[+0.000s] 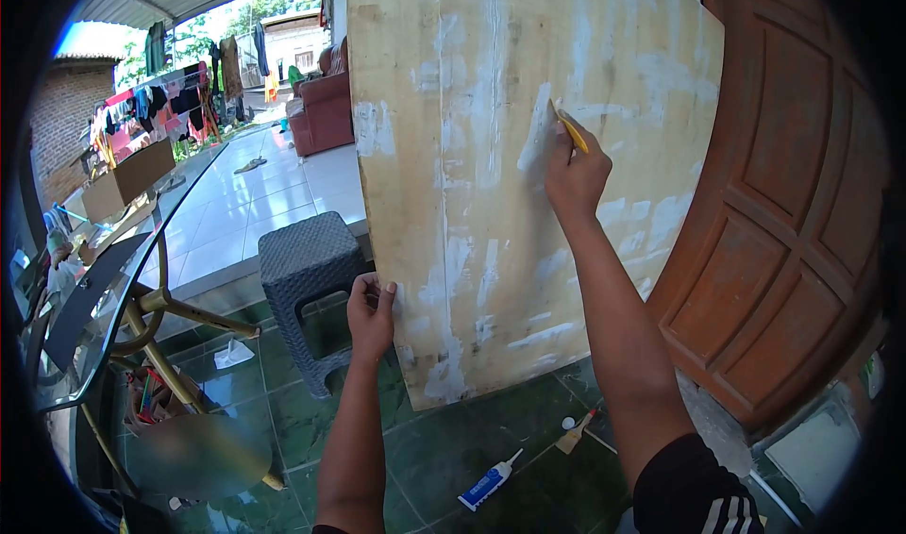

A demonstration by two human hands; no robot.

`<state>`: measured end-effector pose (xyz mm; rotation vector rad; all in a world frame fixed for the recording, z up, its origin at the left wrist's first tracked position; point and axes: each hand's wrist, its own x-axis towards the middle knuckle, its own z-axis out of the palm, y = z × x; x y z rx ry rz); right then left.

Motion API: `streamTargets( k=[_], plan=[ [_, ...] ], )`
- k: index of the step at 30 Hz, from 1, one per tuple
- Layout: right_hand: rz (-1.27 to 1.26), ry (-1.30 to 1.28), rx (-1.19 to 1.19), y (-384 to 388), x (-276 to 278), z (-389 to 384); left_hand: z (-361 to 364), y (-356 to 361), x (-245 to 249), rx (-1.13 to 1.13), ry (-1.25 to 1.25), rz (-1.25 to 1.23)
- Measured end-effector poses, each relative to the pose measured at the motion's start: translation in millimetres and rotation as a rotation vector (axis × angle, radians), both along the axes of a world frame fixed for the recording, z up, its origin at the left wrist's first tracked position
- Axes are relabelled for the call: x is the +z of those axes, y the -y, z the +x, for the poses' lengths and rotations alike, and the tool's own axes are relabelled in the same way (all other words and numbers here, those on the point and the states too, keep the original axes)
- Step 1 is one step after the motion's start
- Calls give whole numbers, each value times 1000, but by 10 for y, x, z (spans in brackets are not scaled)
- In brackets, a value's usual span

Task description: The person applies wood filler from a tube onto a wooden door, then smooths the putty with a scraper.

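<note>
A large pale wooden board (528, 279), streaked with white filler, stands upright in front of me. My right hand (578, 175) is closed around a slim yellow tool (573, 132), apparently a putty knife. Its tip meets the board at a white filler patch (536, 133) in the upper middle. Low on the board's left edge, my left hand (372, 315) grips the edge with the thumb at the front; its other fingers are partly hidden. On the green floor below lie a blue and white tube (490, 481) with a nozzle and a flat brush (574, 435).
A grey woven-pattern stool (310, 251) is just left of the board. A glass-topped table (132, 241) stands further left. A brown panelled door (755, 241) is close on the right. Behind are a red armchair (321, 111) and hanging laundry (170, 100).
</note>
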<state>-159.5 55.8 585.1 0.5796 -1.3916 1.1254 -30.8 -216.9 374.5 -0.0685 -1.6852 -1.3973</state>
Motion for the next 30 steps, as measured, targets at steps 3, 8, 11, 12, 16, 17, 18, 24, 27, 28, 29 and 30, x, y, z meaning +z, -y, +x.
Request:
streamTargets(
  k=[3, 8, 11, 12, 16, 17, 18, 24, 27, 28, 29, 30],
  plan=[
    [78, -70, 61, 322, -242, 181, -9, 15, -8, -3, -1, -3],
    [21, -87, 342, 521, 59, 440, 23, 0, 10, 14, 18, -12],
    [82, -96, 236, 537, 163, 474, 6, 6, 4, 4, 13, -6],
    [96, -129, 206, 550, 160, 441, 1, 3, -1, 2, 8, -3],
    [140, -252, 84, 637, 170, 300, -8, 0, 0, -4, 3, 14],
    [145, -275, 51, 654, 170, 285, 1, 3, 3, -8, 11, 16],
    [165, -282, 35, 676, 167, 286, 7, 0, 11, -13, 7, 18],
    [234, -294, -153, 1000, 30, 371, -19, -19, -15, -4, -8, 27],
    [190, -315, -234, 1204, -56, 358, -18, -11, 6, 11, -6, 10],
    [234, -298, -208, 1244, -99, 424, -14, -7, 12, 15, 1, 3],
    [278, -279, -183, 1276, -157, 510, -5, -8, 13, 19, 9, -4],
    [323, -258, -156, 1284, -186, 578, -8, -10, 0, 12, 12, 8]
  ],
)
